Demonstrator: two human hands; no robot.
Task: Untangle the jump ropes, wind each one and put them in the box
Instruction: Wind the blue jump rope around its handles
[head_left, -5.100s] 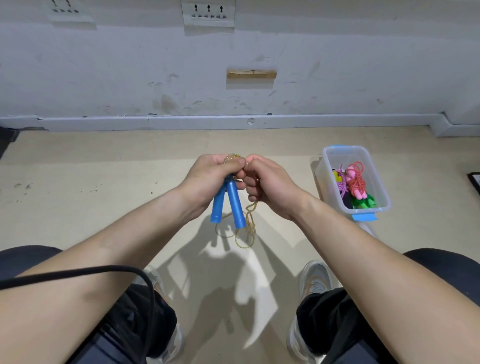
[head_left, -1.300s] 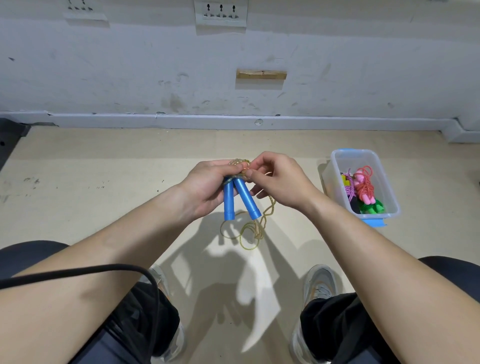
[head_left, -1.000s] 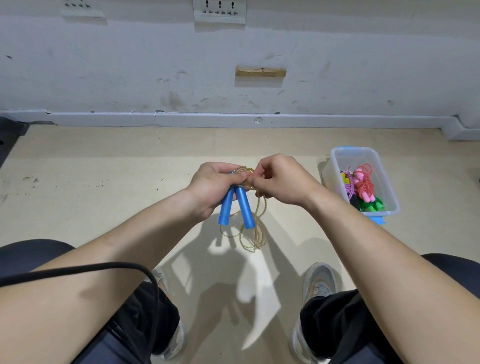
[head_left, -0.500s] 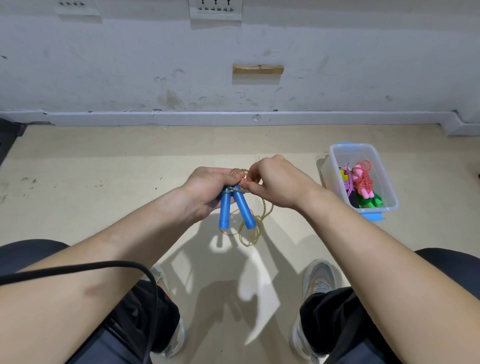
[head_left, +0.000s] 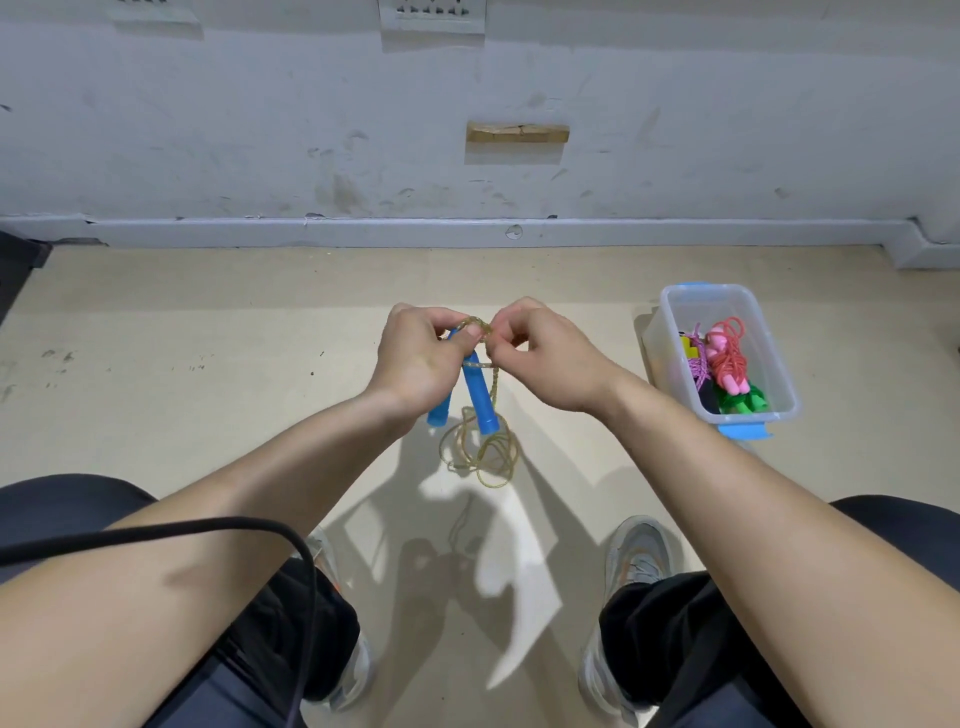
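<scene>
Yellow jump rope (head_left: 480, 457) hangs in loose loops off its blue handles (head_left: 480, 400), left of the box (head_left: 711, 306). Your left hand (head_left: 421, 364) clenches both handles; your right hand (head_left: 550, 364) pinches the cord at their top. Since half a second ago your hands have parted and a turn now crosses one handle, so winding looks underway, not finished. Inside the box: pink rope (head_left: 727, 358), purple rope (head_left: 700, 364), green handles (head_left: 748, 404), all bundled.

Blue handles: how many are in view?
2. Both are gripped in the left hand: one blue plastic handle under the palm, the other beside the dangling yellow cord. The clear plastic box may hide more.
</scene>
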